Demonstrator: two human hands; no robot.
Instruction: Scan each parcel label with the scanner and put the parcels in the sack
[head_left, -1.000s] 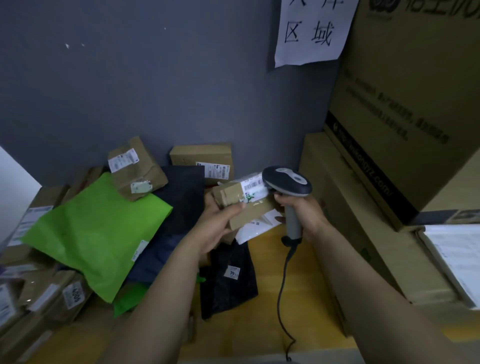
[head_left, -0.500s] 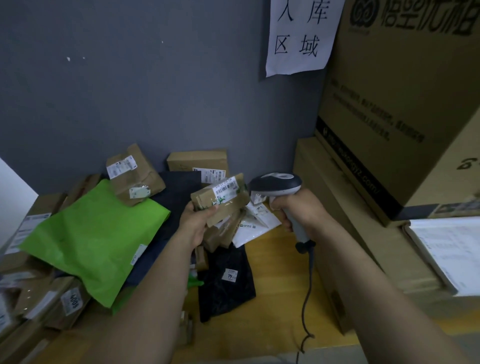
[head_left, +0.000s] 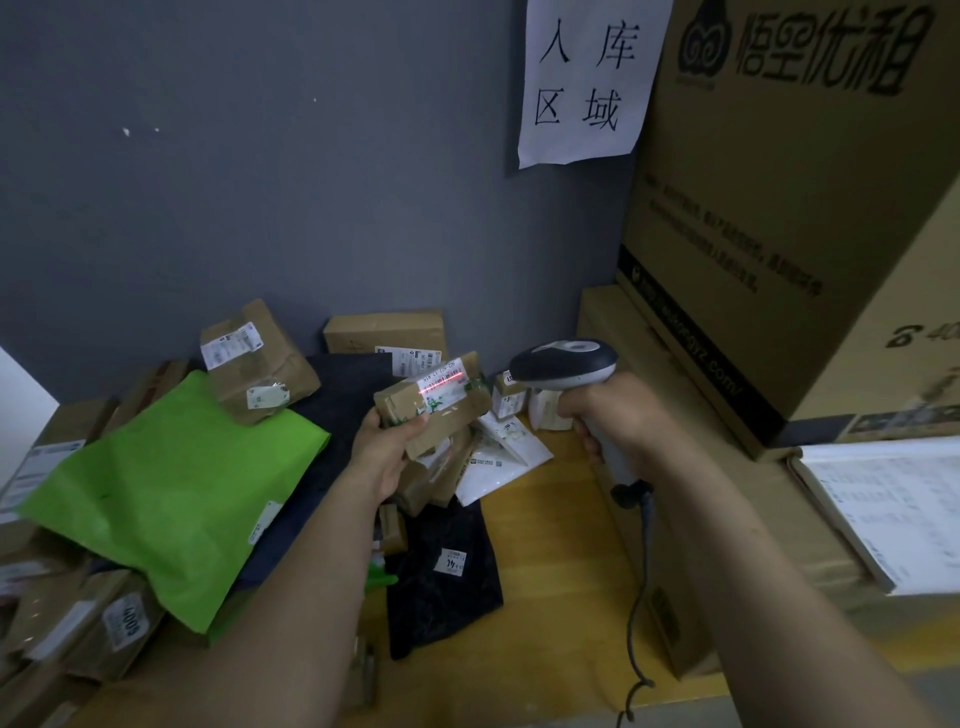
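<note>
Green bag (head_left: 171, 499) lies at left; left hand (head_left: 387, 447) grips a small brown parcel (head_left: 441, 415) above the pile (head_left: 439, 475), long axis rising to the right, label (head_left: 444, 379) up with a red line across it; scanner (head_left: 563, 366) head points left at the label; right hand (head_left: 608, 415) is wrapped round its handle, fingers curled.

Red scan line (head_left: 440, 384) now across the label (head_left: 453, 372)
</note>
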